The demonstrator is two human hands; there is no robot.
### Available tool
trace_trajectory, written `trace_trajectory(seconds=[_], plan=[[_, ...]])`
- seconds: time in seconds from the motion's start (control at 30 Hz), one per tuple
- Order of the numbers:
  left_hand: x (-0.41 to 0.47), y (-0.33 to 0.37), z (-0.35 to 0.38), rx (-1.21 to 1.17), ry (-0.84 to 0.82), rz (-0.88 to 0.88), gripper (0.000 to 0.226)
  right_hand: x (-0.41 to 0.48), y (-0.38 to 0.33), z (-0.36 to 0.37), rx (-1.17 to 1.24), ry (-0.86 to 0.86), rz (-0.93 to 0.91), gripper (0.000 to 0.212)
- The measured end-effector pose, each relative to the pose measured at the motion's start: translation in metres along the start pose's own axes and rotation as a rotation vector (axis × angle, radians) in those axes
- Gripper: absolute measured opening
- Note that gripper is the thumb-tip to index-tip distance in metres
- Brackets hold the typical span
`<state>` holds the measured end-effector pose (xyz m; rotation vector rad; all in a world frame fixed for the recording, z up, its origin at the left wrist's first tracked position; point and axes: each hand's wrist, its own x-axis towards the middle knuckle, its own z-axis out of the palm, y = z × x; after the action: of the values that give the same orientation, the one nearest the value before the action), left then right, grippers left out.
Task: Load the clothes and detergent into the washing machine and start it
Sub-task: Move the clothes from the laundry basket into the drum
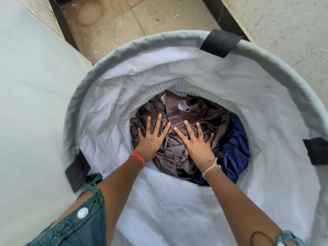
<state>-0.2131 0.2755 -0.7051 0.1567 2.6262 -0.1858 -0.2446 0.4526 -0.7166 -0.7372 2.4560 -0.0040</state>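
The crumpled dark brown satin-like clothes (179, 137) lie at the bottom of the tall round pale grey fabric laundry basket (159, 45), with a deep blue garment (234, 144) bunched against their right side. Both hands rest flat on the brown pile – the left hand (151, 139) and the right hand (195, 141) are spread wide, fingers splayed, gripping nothing yet. The step looks like gathering the load: it would go best to curl the fingers under the brown heap from both sides, scoop the blue piece in with it, and lift straight up so nothing snags on the basket's white crinkled lining (177, 201). Black strap loops (220, 42) sit on the basket rim. Beyond the basket's far edge is a stained beige tiled floor (127, 20) – dusty, with bits of debris. Left of the basket stands a smooth pale surface (26, 86), possibly the machine; right of it, a rough whitish wall (284, 29)
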Motion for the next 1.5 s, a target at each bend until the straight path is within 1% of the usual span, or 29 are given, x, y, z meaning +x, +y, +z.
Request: trace_trajectory(seconds=[0.03, 0.13, 0.2, 0.27, 0.37, 0.4, 0.47, 0.5, 0.6, 0.7, 0.77, 0.93, 1.03, 1.13, 1.2, 1.3, 1.4, 1.5], plan=[[0.001, 0.000, 0.002, 0.027, 0.039, -0.005, 0.073, 0.002, 0.000, -0.001, -0.006, -0.012, -0.012, 0.092], [0.002, 0.001, 0.006, 0.150, 0.188, -0.036, 0.079, 0.004, 0.000, -0.007, 0.013, -0.051, -0.029, 0.082], [-0.003, 0.003, -0.002, 0.155, 0.240, -0.048, 0.080, -0.001, -0.001, -0.012, 0.041, -0.046, -0.034, 0.084], [-0.011, 0.006, -0.014, 0.117, 0.262, -0.064, 0.076, -0.012, -0.002, -0.021, 0.057, -0.010, -0.036, 0.088], [-0.029, 0.010, -0.039, 0.032, 0.240, -0.072, 0.059, -0.038, -0.007, -0.047, 0.090, 0.004, -0.018, 0.086], [-0.037, 0.011, -0.049, 0.008, 0.246, -0.071, 0.059, -0.047, -0.010, -0.056, 0.098, 0.046, -0.011, 0.085], [-0.054, 0.011, -0.074, -0.034, 0.271, -0.076, 0.059, -0.063, -0.015, -0.069, 0.127, 0.232, -0.011, 0.083], [-0.064, 0.012, -0.088, -0.056, 0.285, -0.074, 0.059, -0.074, -0.017, -0.076, 0.150, 0.281, 0.010, 0.081], [-0.098, 0.017, -0.130, -0.097, 0.279, -0.062, 0.058, -0.113, -0.022, -0.107, 0.140, 0.342, 0.054, 0.084], [-0.137, 0.023, -0.176, -0.129, 0.272, -0.048, 0.057, -0.161, -0.030, -0.146, 0.146, 0.431, 0.062, 0.087], [-0.164, 0.027, -0.211, -0.132, 0.302, -0.036, 0.057, -0.193, -0.037, -0.171, 0.146, 0.467, 0.053, 0.088], [-0.240, 0.035, -0.309, -0.128, 0.429, 0.001, 0.059, -0.270, -0.055, -0.231, 0.089, 0.576, 0.047, 0.077], [-0.283, 0.032, -0.369, -0.103, 0.529, 0.037, 0.064, -0.315, -0.063, -0.282, 0.037, 0.608, 0.096, 0.076], [-0.322, 0.025, -0.427, -0.080, 0.615, 0.082, 0.060, -0.356, -0.073, -0.341, 0.022, 0.698, 0.108, 0.078], [-0.346, 0.017, -0.463, -0.061, 0.674, 0.105, 0.061, -0.379, -0.081, -0.380, 0.018, 0.802, 0.075, 0.078], [-0.385, -0.001, -0.520, -0.049, 0.827, 0.078, 0.060, -0.406, -0.096, -0.440, 0.012, 0.961, 0.002, 0.077], [-0.422, -0.029, -0.566, -0.024, 0.958, 0.030, 0.061, -0.424, -0.120, -0.499, 0.010, 1.034, -0.076, 0.077], [-0.461, -0.077, -0.600, -0.014, 1.040, -0.043, 0.060, -0.432, -0.167, -0.560, 0.016, 1.088, -0.170, 0.076]])
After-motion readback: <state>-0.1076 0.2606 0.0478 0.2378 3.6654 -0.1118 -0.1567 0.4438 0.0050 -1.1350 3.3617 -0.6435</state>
